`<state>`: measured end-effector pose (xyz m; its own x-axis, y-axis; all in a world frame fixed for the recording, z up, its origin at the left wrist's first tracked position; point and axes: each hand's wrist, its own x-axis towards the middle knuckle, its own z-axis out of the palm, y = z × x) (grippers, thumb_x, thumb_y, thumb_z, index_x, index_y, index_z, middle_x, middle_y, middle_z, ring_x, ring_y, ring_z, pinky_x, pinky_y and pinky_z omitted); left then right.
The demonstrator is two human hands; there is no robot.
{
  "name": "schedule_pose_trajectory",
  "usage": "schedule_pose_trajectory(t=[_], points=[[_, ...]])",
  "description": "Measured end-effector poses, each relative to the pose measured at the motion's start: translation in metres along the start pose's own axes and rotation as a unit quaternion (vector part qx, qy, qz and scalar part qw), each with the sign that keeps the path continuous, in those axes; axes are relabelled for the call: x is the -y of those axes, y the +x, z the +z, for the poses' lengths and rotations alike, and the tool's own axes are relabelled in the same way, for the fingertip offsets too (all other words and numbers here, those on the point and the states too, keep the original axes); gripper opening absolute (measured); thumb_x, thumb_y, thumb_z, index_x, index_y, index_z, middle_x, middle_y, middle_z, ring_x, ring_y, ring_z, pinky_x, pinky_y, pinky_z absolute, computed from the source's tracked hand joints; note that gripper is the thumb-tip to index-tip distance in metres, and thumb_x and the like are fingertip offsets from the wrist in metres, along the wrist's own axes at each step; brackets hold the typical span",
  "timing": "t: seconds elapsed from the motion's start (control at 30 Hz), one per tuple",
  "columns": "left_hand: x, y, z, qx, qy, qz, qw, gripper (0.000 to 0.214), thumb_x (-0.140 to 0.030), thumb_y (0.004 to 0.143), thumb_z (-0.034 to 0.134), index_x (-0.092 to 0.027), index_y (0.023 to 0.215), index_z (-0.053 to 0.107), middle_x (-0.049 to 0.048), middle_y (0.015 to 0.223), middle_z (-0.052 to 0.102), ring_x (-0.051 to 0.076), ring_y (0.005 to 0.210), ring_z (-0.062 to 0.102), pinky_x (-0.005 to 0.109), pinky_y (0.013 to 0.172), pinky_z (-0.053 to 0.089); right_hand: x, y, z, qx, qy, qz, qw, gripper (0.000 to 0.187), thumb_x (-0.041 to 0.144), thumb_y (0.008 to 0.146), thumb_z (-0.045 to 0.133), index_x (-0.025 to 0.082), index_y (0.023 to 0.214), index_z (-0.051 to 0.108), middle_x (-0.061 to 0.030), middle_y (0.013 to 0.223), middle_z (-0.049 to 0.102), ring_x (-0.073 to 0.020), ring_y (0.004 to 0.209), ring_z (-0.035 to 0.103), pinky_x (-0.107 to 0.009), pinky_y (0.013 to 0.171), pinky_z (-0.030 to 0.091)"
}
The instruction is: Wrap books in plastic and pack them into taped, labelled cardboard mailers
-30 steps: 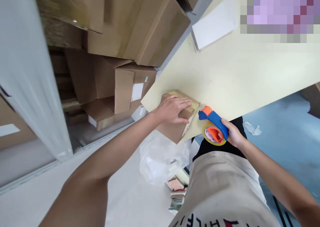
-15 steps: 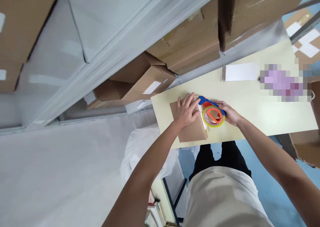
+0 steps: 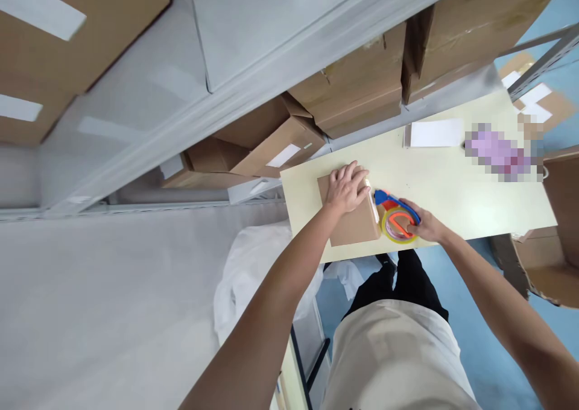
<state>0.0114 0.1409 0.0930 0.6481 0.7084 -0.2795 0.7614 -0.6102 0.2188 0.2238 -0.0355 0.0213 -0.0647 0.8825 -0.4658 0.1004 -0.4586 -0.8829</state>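
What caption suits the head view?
Left hand flat on a box on the table; right hand holds a tape gun beside it.

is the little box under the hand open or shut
Shut: the box lies with its top flat under the left hand, tape dispenser in the right hand at its edge.

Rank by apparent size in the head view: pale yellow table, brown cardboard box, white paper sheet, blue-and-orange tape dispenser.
1. pale yellow table
2. brown cardboard box
3. white paper sheet and blue-and-orange tape dispenser look alike, unranked.
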Motion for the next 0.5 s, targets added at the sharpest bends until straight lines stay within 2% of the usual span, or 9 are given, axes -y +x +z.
schedule_pose_trajectory(t=[0.13, 0.23, 0.3, 0.37, 0.43, 0.5], points=[[0.0, 0.0, 0.001, -0.029, -0.004, -0.001, 1.0, 0.046, -0.046, 0.093, 0.045, -0.028, 0.134, 0.055, 0.0125, 0.153, 0.039, 0.031, 0.135, 0.038, 0.049, 0.11, 0.025, -0.035, -0.082, 0.021, -0.003, -0.048, 0.003, 0.999, 0.081, 0.018, 0.064, 0.067, 0.022, 0.142, 0.046, -0.0114, 0.128, 0.064, -0.0302, 0.112, 0.063, -0.05, 0.1, 0.049], [-0.002, 0.0, 0.004, -0.042, -0.003, -0.025, 0.999, 0.045, -0.047, 0.094, 0.042, -0.029, 0.134, 0.054, 0.0112, 0.152, 0.039, 0.031, 0.134, 0.039, 0.049, 0.11, 0.026, -0.053, -0.121, 0.053, -0.046, -0.01, 0.029, 0.998, 0.081, 0.017, 0.065, 0.063, 0.024, 0.144, 0.043, -0.011, 0.13, 0.063, -0.0304, 0.115, 0.062, -0.052, 0.101, 0.047], [-0.003, 0.0, 0.006, -0.055, -0.004, -0.062, 0.997, 0.046, -0.048, 0.095, 0.04, -0.03, 0.135, 0.053, 0.0101, 0.152, 0.039, 0.031, 0.134, 0.039, 0.049, 0.111, 0.026, -0.053, -0.125, 0.073, -0.077, 0.043, 0.046, 0.995, 0.081, 0.018, 0.067, 0.061, 0.024, 0.145, 0.04, -0.0109, 0.131, 0.062, -0.0294, 0.116, 0.061, -0.051, 0.102, 0.047], [-0.002, 0.001, 0.008, -0.069, -0.011, -0.126, 0.99, 0.047, -0.05, 0.096, 0.037, -0.031, 0.137, 0.051, 0.0096, 0.153, 0.038, 0.031, 0.136, 0.038, 0.05, 0.111, 0.026, -0.045, -0.113, 0.085, -0.093, 0.084, 0.062, 0.99, 0.081, 0.018, 0.069, 0.06, 0.025, 0.147, 0.037, -0.0099, 0.129, 0.063, -0.028, 0.113, 0.063, -0.049, 0.101, 0.049], [0.003, 0.0, 0.007, -0.074, -0.03, -0.214, 0.974, 0.051, -0.052, 0.096, 0.033, -0.031, 0.141, 0.047, 0.0103, 0.155, 0.035, 0.032, 0.138, 0.036, 0.053, 0.111, 0.027, -0.031, -0.092, 0.083, -0.1, 0.105, 0.07, 0.987, 0.083, 0.019, 0.068, 0.06, 0.025, 0.147, 0.036, -0.0089, 0.127, 0.064, -0.0273, 0.112, 0.063, -0.048, 0.101, 0.049], [0.01, -0.005, 0.005, -0.058, -0.062, -0.301, 0.95, 0.06, -0.057, 0.095, 0.03, -0.029, 0.147, 0.039, 0.0127, 0.159, 0.028, 0.034, 0.142, 0.031, 0.056, 0.109, 0.03, -0.017, -0.065, 0.067, -0.104, 0.108, 0.074, 0.986, 0.084, 0.019, 0.066, 0.061, 0.025, 0.146, 0.037, -0.0089, 0.127, 0.064, -0.0278, 0.113, 0.063, -0.049, 0.101, 0.049]])
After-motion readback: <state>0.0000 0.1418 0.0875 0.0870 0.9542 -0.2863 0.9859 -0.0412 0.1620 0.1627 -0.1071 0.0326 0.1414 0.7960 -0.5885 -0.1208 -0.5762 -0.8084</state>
